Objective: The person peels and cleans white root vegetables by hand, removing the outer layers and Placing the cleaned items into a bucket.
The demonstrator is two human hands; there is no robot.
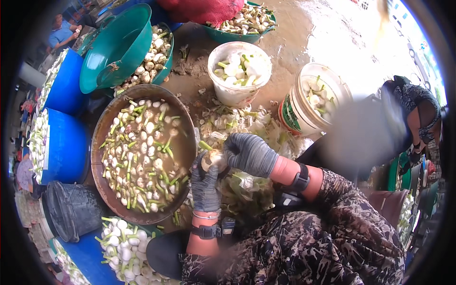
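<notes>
My left hand (206, 188), in a grey striped glove, grips a garlic bulb (213, 160) with a short green stem that points up and left. My right hand (251, 155), gloved alike, has its fingers bent against the bulb's right side; its fingertips are partly hidden. Just left of both hands stands a wide rusty-rimmed basin (94, 167), where many stemmed garlic bulbs (142, 153) float in brown water. Beneath and beyond my hands lies a heap of peeled garlic skins and leaves (256, 124).
Two white buckets, one upright (217, 89) and one tilted (302, 103), hold peeled garlic. Green tubs (121, 53), a red mesh sack (203, 9), blue barrels (66, 142) and a black bucket (73, 210) surround me. Peeled garlic (124, 249) is piled at lower left. People (62, 34) sit farther off.
</notes>
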